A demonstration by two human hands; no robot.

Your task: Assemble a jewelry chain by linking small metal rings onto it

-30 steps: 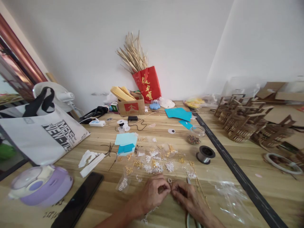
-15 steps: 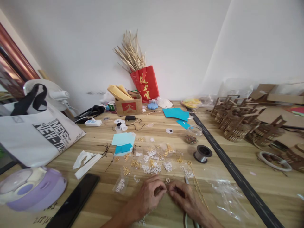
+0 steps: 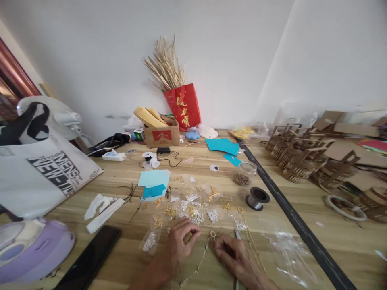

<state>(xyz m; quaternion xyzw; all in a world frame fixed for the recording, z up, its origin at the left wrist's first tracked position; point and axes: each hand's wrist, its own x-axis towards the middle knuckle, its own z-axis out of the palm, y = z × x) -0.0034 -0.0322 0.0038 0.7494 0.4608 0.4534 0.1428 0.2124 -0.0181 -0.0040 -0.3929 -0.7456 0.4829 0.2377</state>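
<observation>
My left hand (image 3: 183,241) is raised over the table, thumb and forefinger curled together; anything between them is too small to make out. Close by, my right hand (image 3: 236,255) has its fingers pinched at the upper end of a thin silver chain (image 3: 198,266), beside a small ring (image 3: 213,234). The chain trails down to the front left. Under my right hand lies a slim metal tool, partly hidden, its pointed tip (image 3: 237,233) showing. A gold chain (image 3: 250,237) runs along its right side. Ahead are small bags and heaps of silver findings (image 3: 212,215) and gold findings (image 3: 169,212).
A wire spool (image 3: 256,198) and a jar of beads (image 3: 242,179) stand to the right, before several woven baskets (image 3: 298,163). Clear plastic bags (image 3: 292,249) lie front right. On the left are a phone (image 3: 90,255), a purple-and-white device (image 3: 39,251) and a printed bag (image 3: 39,173).
My left hand has drawn away from my right, to the left and slightly up, baring the silver chain between them. The view has shifted slightly right.
</observation>
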